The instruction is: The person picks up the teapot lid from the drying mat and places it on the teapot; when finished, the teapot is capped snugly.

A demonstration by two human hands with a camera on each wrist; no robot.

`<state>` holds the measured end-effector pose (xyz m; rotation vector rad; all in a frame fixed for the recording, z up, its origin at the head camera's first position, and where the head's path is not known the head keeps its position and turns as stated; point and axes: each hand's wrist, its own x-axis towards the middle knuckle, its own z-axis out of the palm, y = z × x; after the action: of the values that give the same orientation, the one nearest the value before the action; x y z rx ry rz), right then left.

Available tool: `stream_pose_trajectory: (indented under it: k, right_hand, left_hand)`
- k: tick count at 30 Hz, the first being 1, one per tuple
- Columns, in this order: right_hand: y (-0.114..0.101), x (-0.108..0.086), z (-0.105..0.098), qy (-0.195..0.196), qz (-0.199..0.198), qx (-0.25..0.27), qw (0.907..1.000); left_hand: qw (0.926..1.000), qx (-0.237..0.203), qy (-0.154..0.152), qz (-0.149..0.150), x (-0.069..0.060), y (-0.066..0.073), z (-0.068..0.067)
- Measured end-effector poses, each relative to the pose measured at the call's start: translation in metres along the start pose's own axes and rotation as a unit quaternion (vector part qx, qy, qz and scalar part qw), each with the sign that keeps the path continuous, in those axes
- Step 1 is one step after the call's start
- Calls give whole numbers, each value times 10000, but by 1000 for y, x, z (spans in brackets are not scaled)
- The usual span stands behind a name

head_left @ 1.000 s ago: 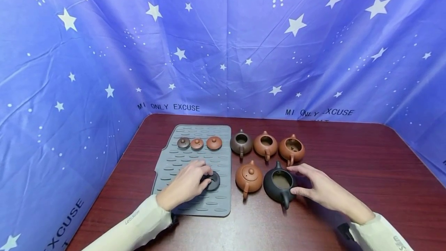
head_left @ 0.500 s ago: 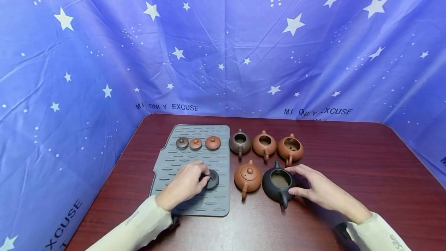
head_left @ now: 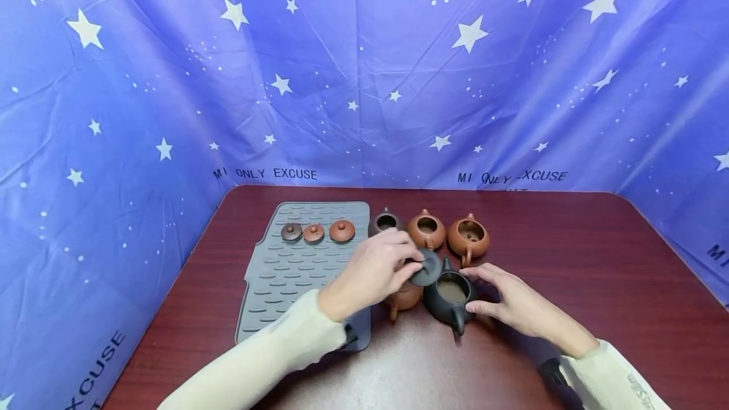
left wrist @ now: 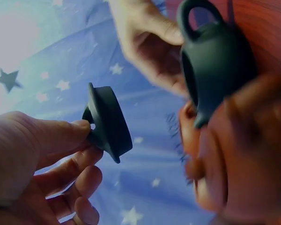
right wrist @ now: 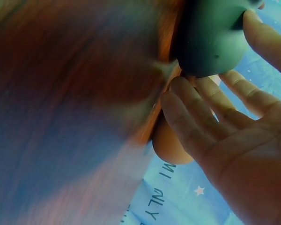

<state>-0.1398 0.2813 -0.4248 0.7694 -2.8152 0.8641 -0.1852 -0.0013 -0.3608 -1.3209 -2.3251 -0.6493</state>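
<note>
My left hand (head_left: 373, 271) pinches the knob of a black teapot lid (head_left: 427, 269) between thumb and fingers. The lid is held in the air, tilted, just left of the black teapot's mouth. In the left wrist view the lid (left wrist: 107, 123) shows its inner rim, apart from the pot. The uncovered black teapot (head_left: 441, 305) stands on the table with a little liquid or sheen inside. My right hand (head_left: 515, 301) holds its right side, thumb and forefinger against the body; the other fingers spread beside it (right wrist: 210, 110). A lidded orange-brown teapot (head_left: 405, 298) is partly hidden behind my left hand.
A grey ridged mat (head_left: 273, 296) lies at left, bearing a dark brown lid (head_left: 292, 232), a small orange-brown lid (head_left: 314, 233) and a larger one (head_left: 342, 231). Behind stand lidless teapots: dark brown (head_left: 378, 224), orange-brown (head_left: 426, 233) and another orange-brown (head_left: 468, 247).
My left hand has lifted the black lid off the mat and carried it right, over the lidded teapot. The right hand stays at the black teapot. The head view has shifted slightly.
</note>
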Motion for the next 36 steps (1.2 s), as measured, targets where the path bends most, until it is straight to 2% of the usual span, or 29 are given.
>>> stream_pose_trajectory:
  k: [5,8,11,16,21,27,30,33,36]
  right_hand:
    - [1,1,-1,59,-197,-43,9998]
    - [1,2,-1,-41,-307,-15,9995]
    - [1,4,-1,-131,-335,25,9994]
    - [0,4,-2,-118,-301,-40,9995]
    - [-1,2,-3,-130,-290,-74,9995]
    - [-2,6,0,-154,-355,15,9992]
    - [-3,7,0,-230,-321,17,9992]
    - [-3,7,-5,-226,-326,-27,9992]
    - [-6,12,-16,-66,-361,-62,9993]
  left_hand:
    - [9964,603,-586,81,26,15,26]
    - [9912,852,-1007,84,35,21,39]
    - [9872,923,-1300,45,40,24,48]
    - [9850,869,-1491,11,43,25,57]
    - [9820,1010,-1594,5,43,25,63]
    - [9799,1163,-1619,-98,38,25,66]
    - [9803,1052,-1658,-199,37,25,63]
    - [9816,893,-1648,-350,37,22,50]
    - [9849,737,-1476,-529,37,12,26]
